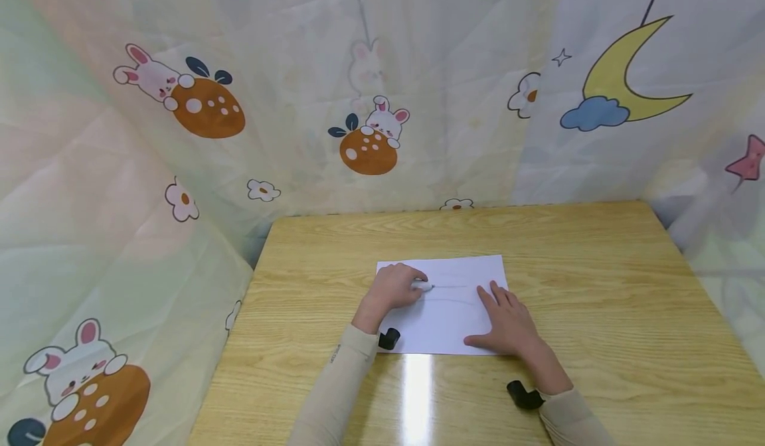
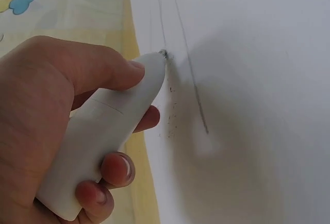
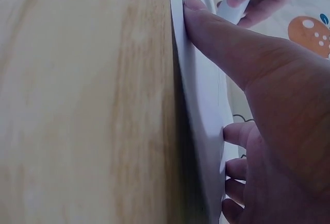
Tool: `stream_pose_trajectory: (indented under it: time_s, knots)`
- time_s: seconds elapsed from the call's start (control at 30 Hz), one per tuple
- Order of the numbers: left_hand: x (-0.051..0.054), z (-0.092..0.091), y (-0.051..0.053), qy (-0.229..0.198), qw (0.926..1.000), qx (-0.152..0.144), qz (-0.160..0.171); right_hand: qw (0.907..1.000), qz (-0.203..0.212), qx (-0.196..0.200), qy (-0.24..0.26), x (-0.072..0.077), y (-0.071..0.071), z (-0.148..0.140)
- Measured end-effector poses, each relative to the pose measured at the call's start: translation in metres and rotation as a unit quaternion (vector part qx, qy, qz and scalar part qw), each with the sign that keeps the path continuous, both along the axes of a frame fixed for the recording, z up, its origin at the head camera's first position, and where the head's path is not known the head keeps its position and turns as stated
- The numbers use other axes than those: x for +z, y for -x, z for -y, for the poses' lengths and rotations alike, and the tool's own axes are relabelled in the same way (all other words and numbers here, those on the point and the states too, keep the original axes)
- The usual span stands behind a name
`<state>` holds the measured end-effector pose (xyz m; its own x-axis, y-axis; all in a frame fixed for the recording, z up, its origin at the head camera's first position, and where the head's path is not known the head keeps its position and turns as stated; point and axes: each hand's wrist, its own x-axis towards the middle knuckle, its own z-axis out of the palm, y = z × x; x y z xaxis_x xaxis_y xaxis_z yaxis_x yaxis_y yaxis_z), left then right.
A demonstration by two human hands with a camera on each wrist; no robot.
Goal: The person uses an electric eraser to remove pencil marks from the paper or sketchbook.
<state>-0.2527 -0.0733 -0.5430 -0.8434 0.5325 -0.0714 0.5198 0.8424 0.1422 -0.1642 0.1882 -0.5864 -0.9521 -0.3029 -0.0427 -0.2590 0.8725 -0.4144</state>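
Note:
My left hand (image 1: 392,288) grips a white electric eraser (image 2: 105,113), thumb on top and fingers curled beneath. Its small grey tip touches a white sheet of paper (image 1: 439,333) at the end of a thin pencil line (image 2: 161,15). Dark crumbs (image 2: 171,108) lie scattered beside the tip. A second, darker pencil line (image 2: 192,74) runs next to the first. On the sheet's right side rests my right hand (image 1: 508,323), fingers spread and thumb near the front edge. In the right wrist view, that front edge bows up slightly off the table.
The sheet lies on a wood-grain table (image 1: 609,287). Behind and beside the table hangs a printed cloth (image 1: 466,134) with rabbits, flowers and a moon. Black devices (image 1: 524,395) sit at both wrists. A bright reflection shows on the table's front part.

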Motion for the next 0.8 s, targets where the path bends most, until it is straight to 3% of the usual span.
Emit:
stream_pose_trajectory:
  time_s: [0.43, 0.63, 0.8]
  knots:
    - [-0.0025, 0.0005, 0.0003, -0.014, 0.9999, -0.002, 0.003, 1.0, -0.001, -0.002, 0.005, 0.0043, -0.0005, 0.0003]
    - [-0.0012, 0.0009, -0.0011, -0.008, 0.9999, 0.002, -0.01, 1.0, 0.003, -0.002, 0.007, 0.0047, -0.0013, 0.0013]
    - [0.0002, 0.0014, -0.0031, -0.01, 0.9999, -0.003, 0.002, 0.9999, 0.0, -0.003, 0.012, 0.0079, -0.0036, 0.0027]
